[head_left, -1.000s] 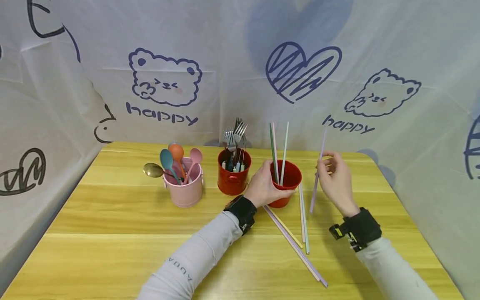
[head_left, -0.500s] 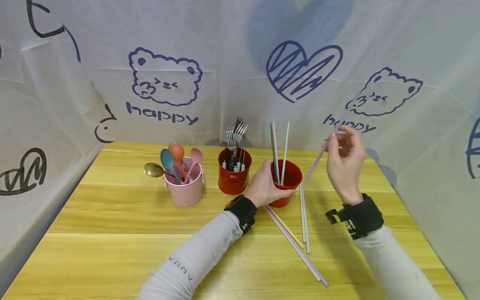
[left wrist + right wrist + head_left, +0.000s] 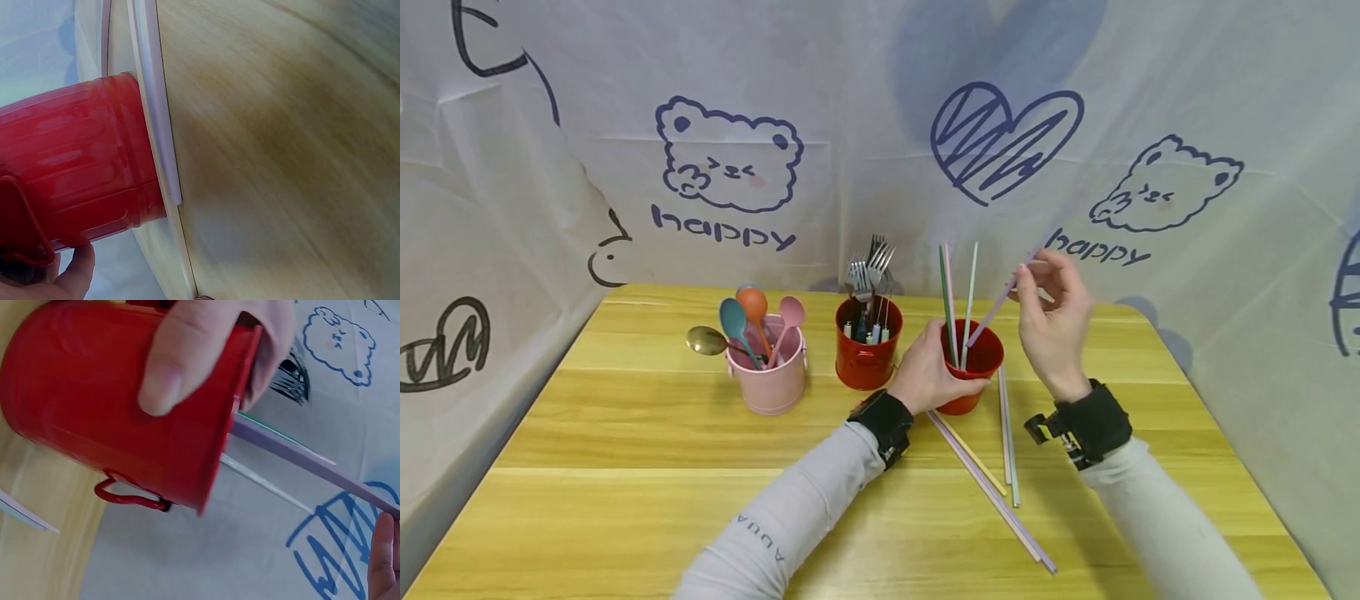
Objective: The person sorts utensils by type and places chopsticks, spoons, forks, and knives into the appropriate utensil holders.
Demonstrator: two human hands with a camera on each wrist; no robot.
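Observation:
My left hand [image 3: 931, 372] grips the right-hand red bucket [image 3: 962, 403] by its left side, thumb across the front. A green, a pink and a pale chopstick [image 3: 970, 292] stand in that bucket. Above and right of it, my right hand [image 3: 1056, 321] pinches a purple chopstick [image 3: 997, 307] near its upper part. The chopstick slants down to the left, its lower end within the bucket's mouth. In the right wrist view the purple chopstick [image 3: 306, 461] passes the rim of the red bucket [image 3: 112, 394]. The left wrist view shows the bucket's side [image 3: 69, 156] and my left fingertips.
Several loose chopsticks [image 3: 992, 492] lie on the wooden table [image 3: 662, 500] before and beside the held bucket. To its left stand a red bucket of forks [image 3: 859, 367] and a pink bucket of spoons [image 3: 772, 389]. A drawn-on white cloth [image 3: 865, 100] hangs behind.
My right hand has lifted the purple chopstick from the table's right side, then carried it left so its lower end is at the bucket's mouth. The left hand stays in place.

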